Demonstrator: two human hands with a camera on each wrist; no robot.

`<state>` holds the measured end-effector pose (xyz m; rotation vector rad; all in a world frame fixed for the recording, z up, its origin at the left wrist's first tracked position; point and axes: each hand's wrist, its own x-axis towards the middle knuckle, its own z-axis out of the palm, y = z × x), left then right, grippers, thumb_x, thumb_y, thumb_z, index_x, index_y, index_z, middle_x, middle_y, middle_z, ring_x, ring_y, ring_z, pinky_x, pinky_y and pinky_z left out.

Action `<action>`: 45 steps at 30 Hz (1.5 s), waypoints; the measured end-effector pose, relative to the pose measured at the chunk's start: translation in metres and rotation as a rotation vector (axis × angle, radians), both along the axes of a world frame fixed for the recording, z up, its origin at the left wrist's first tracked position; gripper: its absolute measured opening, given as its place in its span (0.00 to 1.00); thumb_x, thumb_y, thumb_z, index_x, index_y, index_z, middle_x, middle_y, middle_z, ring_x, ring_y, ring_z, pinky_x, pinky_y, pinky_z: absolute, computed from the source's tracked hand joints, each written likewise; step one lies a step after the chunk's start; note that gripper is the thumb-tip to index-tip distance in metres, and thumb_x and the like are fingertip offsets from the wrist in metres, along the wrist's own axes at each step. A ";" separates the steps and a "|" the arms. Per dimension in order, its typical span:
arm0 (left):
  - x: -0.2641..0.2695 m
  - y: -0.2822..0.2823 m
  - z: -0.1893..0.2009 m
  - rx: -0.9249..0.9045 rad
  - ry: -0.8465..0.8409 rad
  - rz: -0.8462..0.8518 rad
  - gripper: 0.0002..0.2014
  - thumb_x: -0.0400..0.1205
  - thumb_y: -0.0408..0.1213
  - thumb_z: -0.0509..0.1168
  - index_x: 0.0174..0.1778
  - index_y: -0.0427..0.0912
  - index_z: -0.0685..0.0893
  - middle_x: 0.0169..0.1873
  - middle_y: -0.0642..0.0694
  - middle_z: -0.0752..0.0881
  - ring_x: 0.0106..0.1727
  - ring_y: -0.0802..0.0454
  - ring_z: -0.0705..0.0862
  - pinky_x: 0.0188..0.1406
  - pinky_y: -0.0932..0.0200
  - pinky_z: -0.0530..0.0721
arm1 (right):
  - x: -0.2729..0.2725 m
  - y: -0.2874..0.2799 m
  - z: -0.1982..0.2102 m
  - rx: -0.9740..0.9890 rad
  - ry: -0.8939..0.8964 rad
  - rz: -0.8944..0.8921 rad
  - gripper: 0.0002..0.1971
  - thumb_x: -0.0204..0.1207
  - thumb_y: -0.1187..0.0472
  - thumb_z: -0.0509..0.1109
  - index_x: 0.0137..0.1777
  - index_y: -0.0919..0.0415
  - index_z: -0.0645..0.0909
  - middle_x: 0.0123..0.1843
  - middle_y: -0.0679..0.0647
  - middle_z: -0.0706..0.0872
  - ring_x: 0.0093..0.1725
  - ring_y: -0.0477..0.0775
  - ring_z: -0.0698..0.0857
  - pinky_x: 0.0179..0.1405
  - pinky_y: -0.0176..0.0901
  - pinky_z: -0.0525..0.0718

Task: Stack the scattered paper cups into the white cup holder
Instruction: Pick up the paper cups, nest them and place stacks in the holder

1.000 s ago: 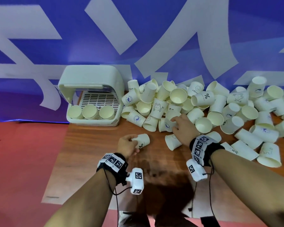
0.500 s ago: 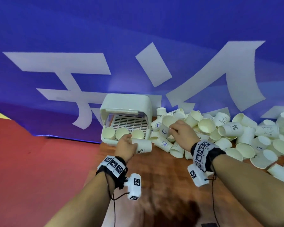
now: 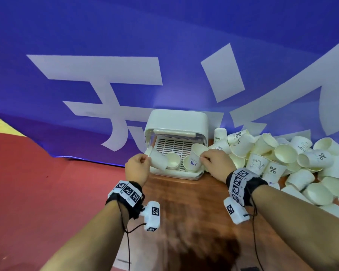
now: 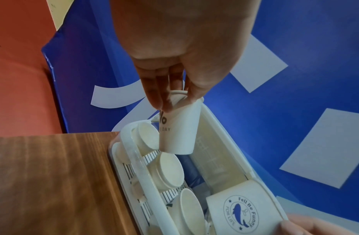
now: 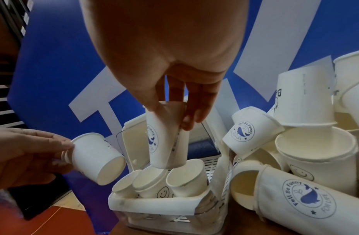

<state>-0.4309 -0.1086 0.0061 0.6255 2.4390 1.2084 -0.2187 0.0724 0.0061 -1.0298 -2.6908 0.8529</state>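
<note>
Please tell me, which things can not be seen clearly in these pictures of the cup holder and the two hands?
- How many cups are nested in each stack in the cup holder: its front wall hides them, every view.
- Left hand fingertips: head view, behind its cup.
- Print on the right hand cup: small in the head view, partly covered by fingers in the right wrist view.
- Cup pile: cut off at the right edge, head view.

Left hand point(image 3: 137, 169), right hand point(image 3: 217, 163): forearms extended, fingertips pinching.
</note>
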 end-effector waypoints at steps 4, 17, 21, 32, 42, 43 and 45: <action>-0.019 0.002 -0.008 -0.021 0.053 -0.040 0.07 0.78 0.36 0.66 0.43 0.42 0.90 0.35 0.50 0.90 0.39 0.50 0.86 0.44 0.53 0.85 | -0.011 -0.001 -0.007 0.001 -0.051 -0.014 0.10 0.81 0.54 0.63 0.45 0.52 0.86 0.44 0.49 0.85 0.45 0.51 0.82 0.48 0.50 0.83; -0.052 0.023 -0.047 -0.202 0.192 -0.303 0.08 0.80 0.32 0.67 0.49 0.38 0.92 0.49 0.39 0.89 0.52 0.40 0.85 0.47 0.59 0.76 | -0.034 0.012 -0.035 0.044 -0.191 0.027 0.12 0.83 0.53 0.63 0.49 0.55 0.88 0.48 0.51 0.85 0.51 0.52 0.81 0.50 0.50 0.81; -0.052 0.027 -0.063 -0.261 0.175 -0.374 0.07 0.78 0.30 0.68 0.46 0.37 0.92 0.47 0.37 0.89 0.50 0.37 0.86 0.47 0.54 0.81 | -0.041 0.011 -0.046 0.008 -0.273 0.071 0.14 0.83 0.54 0.61 0.52 0.56 0.88 0.51 0.53 0.85 0.53 0.53 0.81 0.53 0.50 0.80; -0.056 0.033 -0.091 -0.429 0.174 -0.450 0.08 0.81 0.45 0.67 0.43 0.51 0.91 0.45 0.45 0.87 0.45 0.41 0.85 0.36 0.58 0.74 | -0.052 0.008 -0.078 -0.036 -0.453 0.140 0.13 0.82 0.53 0.61 0.50 0.51 0.89 0.54 0.52 0.87 0.54 0.56 0.82 0.50 0.55 0.85; -0.042 0.029 -0.069 -0.360 0.172 -0.400 0.12 0.81 0.42 0.67 0.58 0.43 0.85 0.60 0.49 0.79 0.52 0.46 0.83 0.51 0.57 0.78 | -0.042 0.001 -0.078 -0.096 -0.249 0.051 0.16 0.82 0.58 0.64 0.67 0.52 0.83 0.70 0.48 0.80 0.67 0.51 0.79 0.65 0.43 0.77; -0.039 0.029 -0.064 -0.341 0.177 -0.404 0.12 0.81 0.42 0.67 0.58 0.43 0.85 0.60 0.49 0.78 0.50 0.47 0.83 0.50 0.58 0.77 | -0.041 0.001 -0.076 -0.099 -0.222 0.038 0.15 0.82 0.59 0.64 0.66 0.52 0.84 0.69 0.48 0.80 0.67 0.50 0.79 0.64 0.43 0.77; -0.033 0.032 -0.055 -0.315 0.182 -0.416 0.10 0.81 0.41 0.67 0.56 0.43 0.86 0.59 0.48 0.80 0.51 0.47 0.83 0.51 0.58 0.78 | -0.038 0.001 -0.069 -0.107 -0.176 0.018 0.15 0.81 0.60 0.64 0.64 0.53 0.84 0.67 0.48 0.81 0.66 0.50 0.79 0.64 0.43 0.78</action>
